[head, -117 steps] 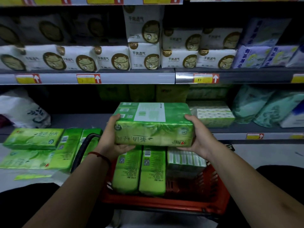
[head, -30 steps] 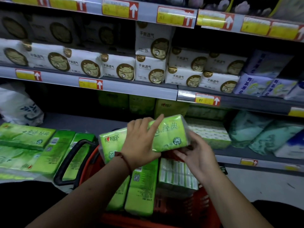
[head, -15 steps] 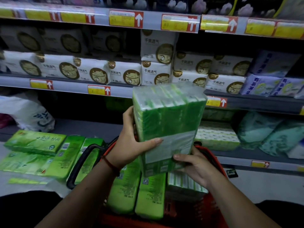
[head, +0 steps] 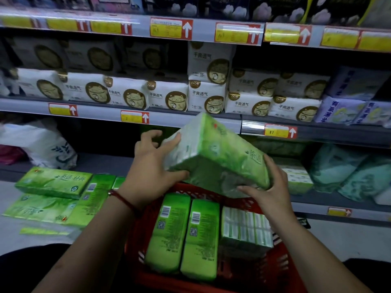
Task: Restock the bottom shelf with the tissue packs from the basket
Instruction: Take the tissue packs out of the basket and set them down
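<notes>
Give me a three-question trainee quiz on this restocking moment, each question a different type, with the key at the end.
1. True or false: the green tissue pack is gripped by the left hand alone.
2. Multiple choice: the red basket holds
A. only white cat-print packs
B. two green packs standing side by side plus a clear-wrapped bundle
C. nothing
3. Fill in: the wrist with the red string belongs to the ____ hand.

Key
1. False: the right hand supports its lower right end too.
2. B: the two green packs and the clear-wrapped bundle.
3. left
</notes>
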